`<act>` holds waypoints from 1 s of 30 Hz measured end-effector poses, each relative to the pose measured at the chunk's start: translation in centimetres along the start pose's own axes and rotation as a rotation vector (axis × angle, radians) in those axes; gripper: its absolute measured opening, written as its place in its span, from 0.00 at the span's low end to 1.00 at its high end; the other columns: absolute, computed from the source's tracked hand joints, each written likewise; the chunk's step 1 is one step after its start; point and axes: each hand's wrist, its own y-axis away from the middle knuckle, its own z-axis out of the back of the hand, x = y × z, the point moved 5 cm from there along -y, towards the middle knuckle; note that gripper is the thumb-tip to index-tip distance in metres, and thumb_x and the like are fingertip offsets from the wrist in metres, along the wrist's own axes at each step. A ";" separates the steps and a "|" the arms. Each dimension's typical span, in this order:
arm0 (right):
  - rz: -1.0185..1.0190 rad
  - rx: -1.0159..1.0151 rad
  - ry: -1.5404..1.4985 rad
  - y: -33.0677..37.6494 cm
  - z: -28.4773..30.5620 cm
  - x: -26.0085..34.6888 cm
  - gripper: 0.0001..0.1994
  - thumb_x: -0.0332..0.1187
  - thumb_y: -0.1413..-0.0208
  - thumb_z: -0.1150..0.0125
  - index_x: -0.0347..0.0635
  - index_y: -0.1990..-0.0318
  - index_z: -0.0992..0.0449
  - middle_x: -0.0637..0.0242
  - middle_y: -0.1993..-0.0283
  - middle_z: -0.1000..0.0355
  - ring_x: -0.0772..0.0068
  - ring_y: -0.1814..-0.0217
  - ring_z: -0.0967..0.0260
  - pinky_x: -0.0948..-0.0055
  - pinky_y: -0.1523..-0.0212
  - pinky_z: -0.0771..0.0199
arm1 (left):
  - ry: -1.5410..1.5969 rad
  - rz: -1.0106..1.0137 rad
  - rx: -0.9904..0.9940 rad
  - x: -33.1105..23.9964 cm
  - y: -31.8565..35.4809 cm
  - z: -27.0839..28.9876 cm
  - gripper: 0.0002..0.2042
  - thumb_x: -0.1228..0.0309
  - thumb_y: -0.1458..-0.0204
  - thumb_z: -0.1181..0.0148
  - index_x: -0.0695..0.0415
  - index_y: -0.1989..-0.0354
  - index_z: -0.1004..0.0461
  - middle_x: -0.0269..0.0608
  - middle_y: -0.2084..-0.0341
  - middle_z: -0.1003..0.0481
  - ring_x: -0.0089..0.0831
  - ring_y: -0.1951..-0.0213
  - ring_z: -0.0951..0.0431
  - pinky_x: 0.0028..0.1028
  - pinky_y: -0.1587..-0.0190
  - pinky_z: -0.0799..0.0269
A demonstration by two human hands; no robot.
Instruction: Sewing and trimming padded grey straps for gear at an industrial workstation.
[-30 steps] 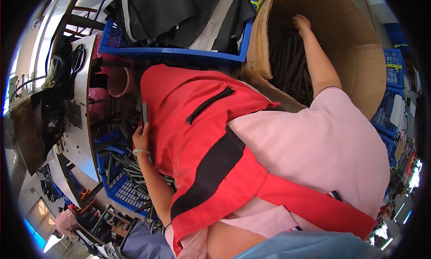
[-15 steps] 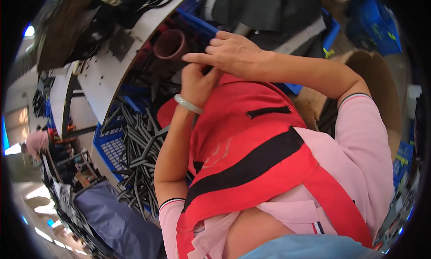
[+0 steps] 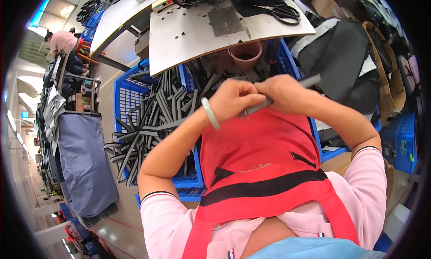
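Observation:
A grey foam-like strip (image 3: pixel 310 81) lies slantwise across both hands, above the red apron (image 3: pixel 260 147). My left hand (image 3: pixel 233 99), with a pale bangle at its wrist, is closed with thumb and fingers pinched at the strip's lower-left part. My right hand (image 3: pixel 283 94) wraps round its middle, and one end sticks out past the knuckles to the right. The two hands almost touch, and they hide part of the strip. At my left, a blue crate (image 3: pixel 191 180) is heaped with similar grey strips (image 3: pixel 168 104), many spilling over its side.
A white worktable (image 3: pixel 179 48) stands ahead, with black scissors (image 3: pixel 285 13) and a dark plate (image 3: pixel 225 21) on it. Beneath its edge is a pink bucket (image 3: pixel 246 54). Black sheets (image 3: pixel 336 75) fill a crate at right. A person (image 3: pixel 63 41) bends at far left.
The view has swung round and levelled, bringing the tabletop and scissors into sight. My hands have shifted their hold, and the grey strip now shows between them.

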 end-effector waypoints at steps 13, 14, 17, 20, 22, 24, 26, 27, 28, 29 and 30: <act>-0.093 -0.505 0.445 -7.6 12.1 -7.0 0.14 0.32 0.58 0.36 0.42 0.62 0.28 0.57 0.67 0.28 0.49 0.59 0.30 0.58 0.61 0.30 | -0.370 -0.259 -0.514 -6.4 -5.7 12.6 0.14 0.67 0.47 0.38 0.66 0.59 0.22 0.36 0.79 0.23 0.16 0.80 0.30 0.17 0.77 0.34; -0.082 -0.528 0.444 -8.1 12.2 -7.3 0.15 0.33 0.58 0.36 0.42 0.60 0.27 0.57 0.65 0.27 0.49 0.58 0.30 0.59 0.60 0.30 | -0.361 -0.247 -0.508 -6.1 -6.3 13.1 0.14 0.67 0.47 0.38 0.66 0.59 0.22 0.36 0.79 0.23 0.16 0.80 0.30 0.17 0.77 0.34; -0.102 -0.535 0.427 -9.3 12.1 -8.8 0.17 0.33 0.57 0.36 0.42 0.57 0.26 0.57 0.62 0.26 0.50 0.56 0.29 0.59 0.58 0.29 | -0.306 -0.135 -0.508 -4.8 -7.9 14.4 0.14 0.67 0.47 0.38 0.65 0.58 0.22 0.36 0.79 0.23 0.14 0.82 0.32 0.16 0.80 0.37; -0.131 -0.523 0.422 -10.6 12.0 -10.3 0.20 0.34 0.57 0.36 0.43 0.53 0.26 0.56 0.60 0.25 0.50 0.55 0.29 0.59 0.56 0.29 | -0.280 -0.094 -0.520 -3.9 -9.4 15.3 0.15 0.66 0.48 0.38 0.65 0.58 0.22 0.36 0.79 0.23 0.15 0.83 0.32 0.16 0.79 0.36; -0.131 -0.531 0.432 -11.3 12.0 -11.2 0.21 0.35 0.57 0.36 0.44 0.52 0.26 0.55 0.60 0.25 0.50 0.55 0.29 0.59 0.55 0.29 | -0.279 -0.087 -0.552 -3.6 -10.1 15.9 0.15 0.65 0.48 0.37 0.65 0.57 0.22 0.37 0.79 0.22 0.16 0.83 0.31 0.17 0.79 0.36; -0.190 -0.479 0.432 -12.1 11.9 -12.1 0.22 0.36 0.57 0.36 0.44 0.51 0.26 0.55 0.60 0.25 0.51 0.54 0.29 0.59 0.54 0.29 | -0.306 -0.054 -0.549 -3.3 -10.6 16.5 0.16 0.65 0.48 0.37 0.64 0.57 0.22 0.37 0.78 0.22 0.16 0.82 0.31 0.17 0.79 0.36; -0.193 -0.469 0.446 -12.7 11.8 -12.6 0.22 0.36 0.57 0.36 0.44 0.51 0.26 0.55 0.60 0.25 0.51 0.55 0.29 0.59 0.54 0.29 | -0.334 -0.018 -0.546 -3.0 -10.9 17.1 0.16 0.64 0.48 0.37 0.64 0.57 0.22 0.38 0.78 0.22 0.16 0.82 0.31 0.17 0.79 0.36; -0.194 -0.457 0.461 -13.0 11.8 -12.7 0.22 0.36 0.57 0.36 0.43 0.51 0.25 0.55 0.61 0.25 0.51 0.55 0.28 0.59 0.54 0.29 | -0.319 -0.039 -0.543 -2.9 -11.0 17.3 0.16 0.64 0.48 0.37 0.64 0.57 0.22 0.38 0.78 0.22 0.16 0.82 0.31 0.17 0.79 0.36; -0.193 -0.455 0.458 -13.2 11.8 -12.8 0.22 0.36 0.57 0.36 0.43 0.51 0.25 0.55 0.61 0.25 0.51 0.55 0.28 0.59 0.54 0.29 | -0.304 -0.058 -0.540 -2.9 -11.1 17.5 0.16 0.64 0.48 0.38 0.64 0.57 0.22 0.38 0.78 0.22 0.16 0.83 0.32 0.17 0.79 0.36; -0.199 -0.479 0.450 -13.3 12.0 -12.8 0.21 0.36 0.56 0.36 0.43 0.52 0.25 0.55 0.61 0.25 0.51 0.55 0.28 0.58 0.54 0.29 | -0.303 -0.055 -0.542 -2.8 -11.3 17.7 0.16 0.64 0.48 0.38 0.64 0.57 0.22 0.38 0.78 0.22 0.16 0.83 0.32 0.17 0.79 0.36; -0.205 -0.503 0.441 -13.3 12.2 -12.8 0.20 0.35 0.56 0.36 0.43 0.52 0.25 0.55 0.60 0.25 0.52 0.55 0.28 0.58 0.54 0.29 | -0.313 -0.069 -0.548 -2.9 -11.4 17.9 0.15 0.64 0.48 0.38 0.63 0.58 0.21 0.39 0.79 0.22 0.17 0.84 0.31 0.19 0.79 0.35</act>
